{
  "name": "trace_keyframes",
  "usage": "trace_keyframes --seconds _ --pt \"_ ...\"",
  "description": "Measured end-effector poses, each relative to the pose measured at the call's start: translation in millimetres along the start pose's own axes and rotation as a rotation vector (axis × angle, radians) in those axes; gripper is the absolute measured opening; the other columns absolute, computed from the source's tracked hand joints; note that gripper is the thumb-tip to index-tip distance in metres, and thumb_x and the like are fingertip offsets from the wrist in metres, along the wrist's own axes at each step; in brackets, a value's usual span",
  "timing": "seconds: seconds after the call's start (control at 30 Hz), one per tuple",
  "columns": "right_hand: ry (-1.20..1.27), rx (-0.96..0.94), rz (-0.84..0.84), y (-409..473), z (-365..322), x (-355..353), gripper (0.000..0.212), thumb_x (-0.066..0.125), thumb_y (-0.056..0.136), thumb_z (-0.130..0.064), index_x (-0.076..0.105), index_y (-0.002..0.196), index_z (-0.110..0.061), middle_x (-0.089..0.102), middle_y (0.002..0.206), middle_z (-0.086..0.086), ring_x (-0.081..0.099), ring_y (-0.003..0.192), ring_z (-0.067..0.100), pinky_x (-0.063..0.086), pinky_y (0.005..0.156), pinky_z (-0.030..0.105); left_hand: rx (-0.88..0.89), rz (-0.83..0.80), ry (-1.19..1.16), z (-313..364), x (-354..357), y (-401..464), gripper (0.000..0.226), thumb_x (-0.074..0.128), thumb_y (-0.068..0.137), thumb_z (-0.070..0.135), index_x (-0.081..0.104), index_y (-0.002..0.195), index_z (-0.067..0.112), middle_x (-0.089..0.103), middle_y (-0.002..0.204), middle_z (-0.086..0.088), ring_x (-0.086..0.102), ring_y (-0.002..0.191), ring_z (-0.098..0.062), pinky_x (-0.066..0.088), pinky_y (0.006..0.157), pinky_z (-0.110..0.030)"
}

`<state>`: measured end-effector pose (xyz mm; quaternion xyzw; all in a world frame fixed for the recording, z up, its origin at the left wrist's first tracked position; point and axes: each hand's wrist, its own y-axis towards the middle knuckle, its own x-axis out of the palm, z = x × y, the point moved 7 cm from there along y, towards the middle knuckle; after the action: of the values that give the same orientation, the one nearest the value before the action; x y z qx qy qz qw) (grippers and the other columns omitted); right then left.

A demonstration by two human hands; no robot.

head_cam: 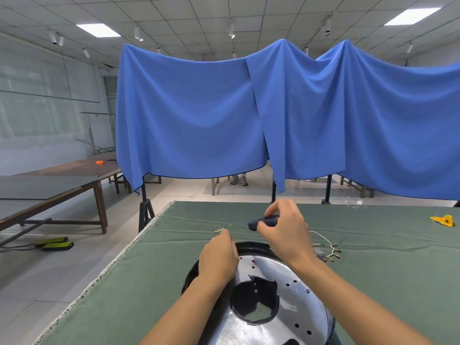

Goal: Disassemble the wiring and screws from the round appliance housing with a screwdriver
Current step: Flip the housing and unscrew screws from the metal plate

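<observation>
Head view: no readable writing anywhere; one round housing [281, 302] on green table cloth [129, 282], one wiring harness [326, 247] just beyond its far rim. Right hand [286, 230] gripping one dark-handled screwdriver [263, 222]; left hand [219, 257] on housing rim, fingers curled, grip impossible to tell. Behind, blue drapes [194, 115], wooden tables [74, 180], tiled floor.

Your work surface is a table covered in dark green cloth [119, 290]. On it sits the round silver-and-black appliance housing [273, 302], with a loose wire harness with metal terminals [328, 250] just right of it and a crumpled yellow scrap [443, 220] far right.
</observation>
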<state>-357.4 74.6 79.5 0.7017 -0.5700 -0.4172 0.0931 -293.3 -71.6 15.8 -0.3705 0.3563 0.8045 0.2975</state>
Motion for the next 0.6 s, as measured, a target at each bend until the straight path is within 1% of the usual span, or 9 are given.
trace_keyframes --seconds 0.1,0.13,0.2,0.23,0.37,0.47,0.5,0.53,0.6 --pt "-0.015 -0.005 -0.038 -10.7 6.3 11.4 0.029 0.07 0.076 -0.019 0.043 0.075 -0.03 0.044 0.087 -0.014 0.051 0.071 -0.002 0.031 0.053 0.01 -0.035 0.027 -0.052 -2.4 -3.3 2.0 0.017 0.04 0.097 0.022 0.052 0.097 0.01 0.061 0.101 -0.008 0.055 0.094 -0.028 0.043 0.076 -0.036" --pt "-0.025 -0.011 -0.055 -14.2 7.3 15.5 0.029 0.069 0.076 -0.019 0.042 0.075 -0.03 0.044 0.088 -0.013 0.051 0.072 0.001 0.032 0.054 0.011 -0.03 0.033 -0.06 -1.7 -4.1 2.3 0.016 0.042 0.095 0.021 0.054 0.094 0.01 0.06 0.101 -0.008 0.054 0.095 -0.027 0.043 0.077 -0.036" --pt "-0.049 -0.027 -0.084 -20.6 8.1 23.7 0.026 0.067 0.076 -0.017 0.043 0.078 -0.028 0.043 0.09 -0.01 0.052 0.072 0.01 0.039 0.058 0.021 0.004 0.048 -0.057 1.3 -5.3 2.0 0.015 0.046 0.092 0.02 0.058 0.09 0.012 0.057 0.101 -0.006 0.051 0.098 -0.024 0.043 0.08 -0.035" --pt "-0.059 -0.037 -0.093 -23.1 7.7 26.9 0.024 0.066 0.076 -0.016 0.044 0.079 -0.025 0.042 0.091 -0.009 0.052 0.072 0.015 0.039 0.058 0.023 0.02 0.065 -0.048 2.7 -6.7 1.6 0.015 0.047 0.092 0.02 0.06 0.091 0.012 0.055 0.101 -0.004 0.049 0.1 -0.022 0.043 0.083 -0.034" --pt "-0.14 -0.092 -0.145 -29.6 3.0 36.3 0.023 0.063 0.076 -0.018 0.042 0.083 -0.024 0.04 0.091 -0.007 0.046 0.065 0.015 0.035 0.051 0.015 0.029 0.202 -0.047 3.5 -20.2 1.1 0.018 0.049 0.091 0.022 0.064 0.093 0.013 0.055 0.098 -0.002 0.046 0.1 -0.019 0.041 0.087 -0.033" --pt "-0.186 -0.133 -0.229 -34.8 1.4 42.6 0.023 0.061 0.078 -0.022 0.046 0.095 -0.025 0.043 0.099 -0.007 0.05 0.072 0.019 0.035 0.054 0.018 -0.003 0.216 -0.23 1.0 -23.9 0.7 0.011 0.05 0.091 0.017 0.06 0.088 0.011 0.061 0.088 -0.003 0.054 0.087 -0.021 0.046 0.077 -0.037" --pt "-0.207 -0.137 -0.277 -37.8 2.3 46.4 0.028 0.061 0.079 -0.023 0.047 0.103 -0.025 0.045 0.104 -0.006 0.054 0.079 0.021 0.036 0.058 0.019 -0.006 0.201 -0.281 1.4 -22.9 0.1 0.008 0.051 0.09 0.014 0.057 0.086 0.011 0.062 0.083 -0.004 0.056 0.081 -0.022 0.047 0.072 -0.037" --pt "-0.231 -0.14 -0.328 -40.9 3.4 50.4 0.033 0.06 0.079 -0.024 0.047 0.109 -0.025 0.046 0.108 -0.005 0.056 0.086 0.023 0.04 0.065 0.026 0.003 0.189 -0.315 2.8 -21.9 -0.6 0.005 0.052 0.089 0.012 0.055 0.085 0.012 0.061 0.079 -0.004 0.056 0.075 -0.022 0.047 0.068 -0.036" --pt "-0.269 -0.137 -0.409 -46.7 5.1 56.5 0.038 0.059 0.079 -0.025 0.046 0.115 -0.026 0.047 0.111 -0.003 0.057 0.094 0.026 0.045 0.075 0.033 0.023 0.19 -0.362 5.5 -22.1 -2.4 0.007 0.053 0.087 0.009 0.053 0.081 0.014 0.058 0.07 0.0 0.053 0.066 -0.016 0.044 0.059 -0.029"
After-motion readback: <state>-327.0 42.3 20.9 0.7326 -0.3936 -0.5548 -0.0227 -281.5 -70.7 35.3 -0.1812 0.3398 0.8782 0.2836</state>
